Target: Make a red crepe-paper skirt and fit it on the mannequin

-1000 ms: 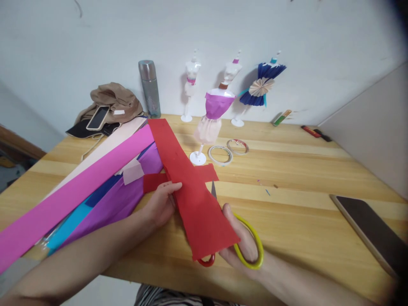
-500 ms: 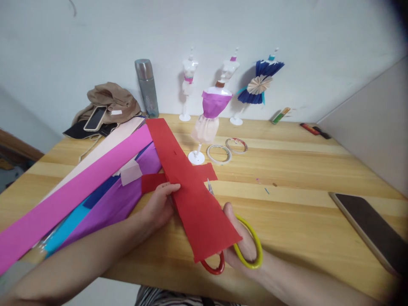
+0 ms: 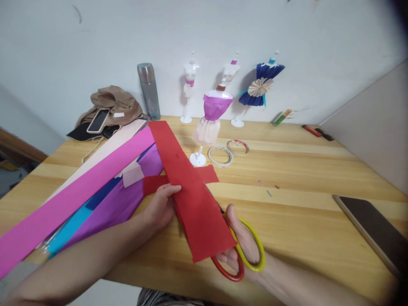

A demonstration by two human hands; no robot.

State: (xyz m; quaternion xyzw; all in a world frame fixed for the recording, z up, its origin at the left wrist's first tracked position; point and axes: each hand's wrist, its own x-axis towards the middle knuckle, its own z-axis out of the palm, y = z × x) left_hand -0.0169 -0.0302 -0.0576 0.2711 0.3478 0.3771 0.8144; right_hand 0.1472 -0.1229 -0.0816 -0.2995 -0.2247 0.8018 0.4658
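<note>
Left hand (image 3: 162,206) has the red strip (image 3: 199,208) pinched at its left edge, about mid-length: thumb flat on top, other fingers tucked underneath, mostly hidden. Strip runs diagonally, far end by the pink strip (image 3: 83,193), near end angled toward the right hand (image 3: 244,240). Right fingers are through the scissors (image 3: 260,245), thumb in the yellow loop, others at the red one, all just beside the strip's lower right edge. Blades mostly behind the red, so can't tell how far they're apart or if they bite. A shorter red piece (image 3: 208,173) crosses below the strip, sticking out both sides, ahead of the left fingers. Tabletop (image 3: 296,221) underneath.
</note>
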